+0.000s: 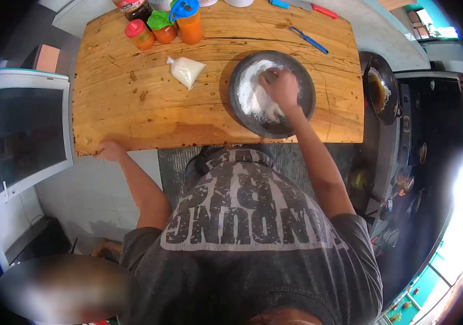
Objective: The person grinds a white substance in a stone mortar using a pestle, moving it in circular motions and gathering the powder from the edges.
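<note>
A dark stone mortar (pixel 308 103), wide and shallow, stands on the wooden table near its front edge. White powder (pixel 253 92) covers much of its inside. My right hand (pixel 283 89) reaches into the mortar with its fingers closed round a dark grey pestle (pixel 268 77), mostly hidden by the hand. At the table's front left corner, my left hand (pixel 111 151) holds the table edge, its fingers partly out of sight. A knotted clear plastic bag (pixel 186 71) of pale contents lies left of the mortar.
On the wooden table (pixel 134 108), an orange container with a blue lid (pixel 190 27), a green-lidded container (pixel 163 28) and a red-lidded jar (pixel 140 34) stand at the back left. A blue-handled peeler (pixel 310 40) lies behind the mortar. A dark wok (pixel 381 89) sits at the right.
</note>
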